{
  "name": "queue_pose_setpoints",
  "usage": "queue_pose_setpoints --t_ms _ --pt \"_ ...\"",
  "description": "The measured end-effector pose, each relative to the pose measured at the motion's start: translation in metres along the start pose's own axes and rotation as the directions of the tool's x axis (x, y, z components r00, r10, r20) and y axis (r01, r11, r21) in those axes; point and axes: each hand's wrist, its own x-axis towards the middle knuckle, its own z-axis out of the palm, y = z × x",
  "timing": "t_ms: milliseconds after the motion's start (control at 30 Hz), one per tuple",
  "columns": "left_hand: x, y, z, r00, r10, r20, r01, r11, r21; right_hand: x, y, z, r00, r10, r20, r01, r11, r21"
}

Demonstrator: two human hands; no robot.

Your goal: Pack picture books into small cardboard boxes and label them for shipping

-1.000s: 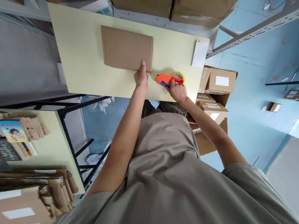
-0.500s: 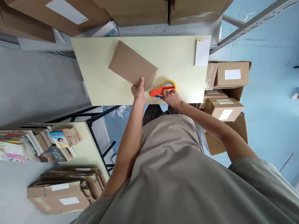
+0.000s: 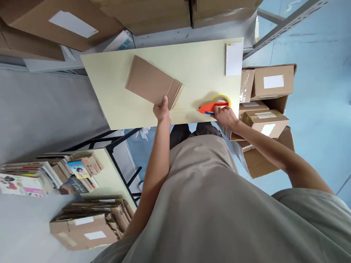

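Box (image 3: 151, 85) is lying flat and askew on the table (image 3: 195, 66), near its front edge. The left hand (image 3: 162, 110) is gripping the box's near corner, thumb on top. The right hand (image 3: 225, 116) is closing around the handle of the orange tape gun (image 3: 214, 104), sitting well right of the box. A white pad (image 3: 234, 58) is lying at the far right corner.

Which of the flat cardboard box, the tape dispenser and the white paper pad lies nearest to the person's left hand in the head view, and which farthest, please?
From the left hand:
1. Flat cardboard box, gripped at its near corner.
2. Tape dispenser, to the right, under the right hand.
3. White paper pad, at the table's far right corner.
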Motion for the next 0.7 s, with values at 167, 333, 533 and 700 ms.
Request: queue_pose_setpoints --t_ms 167,333,533,700 --pt "0.003 0.003 -0.004 0.999 0.008 0.049 -0.008 1.000 0.011 0.019 0.046 -0.021 0.988 0.079 -0.132 -0.072 0.996 0.059" --pt "0.002 0.011 -0.010 0.997 -0.008 0.082 0.006 1.000 0.020 0.088 0.033 -0.064 0.955 0.053 -0.292 -0.024 0.995 0.101" --pt "0.004 0.026 -0.024 0.984 0.008 0.177 -0.027 0.994 0.104 0.118 0.018 -0.082 0.965 -0.061 -0.255 0.069 0.997 0.021" --pt "0.030 0.062 -0.047 0.951 0.055 0.303 -0.150 0.942 0.299 0.114 0.008 -0.077 0.962 -0.169 -0.216 0.181 0.983 0.036"
